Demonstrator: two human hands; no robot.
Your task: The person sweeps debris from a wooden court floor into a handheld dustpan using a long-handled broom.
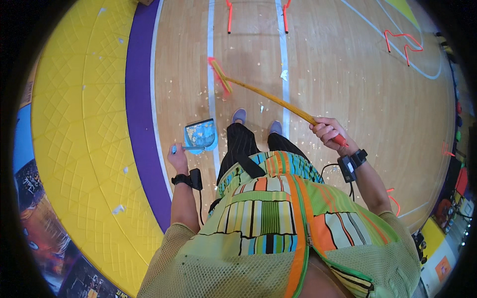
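Note:
My right hand [330,133] is closed around the red-tipped end of a broom's yellow-orange handle. The broom [271,96] slants away to the far left, where its head with red bristles is slightly blurred over the wooden floor. In my left hand [177,153] is the handle of a blue dustpan [211,138], fingers wrapped round it. Pale scraps lie in the pan, whose dark-edged lip faces away from me. More small pale scraps [197,97] are scattered on the floor between the broom head and the dustpan. My feet stand just right of the pan.
Yellow padded matting [79,114] with a purple border [140,99] runs along the left, with a few white bits on it. Red-orange low hurdles [286,20] stand on the far floor, another hurdle [402,42] at far right. A larger white scrap [284,75] lies on a white line.

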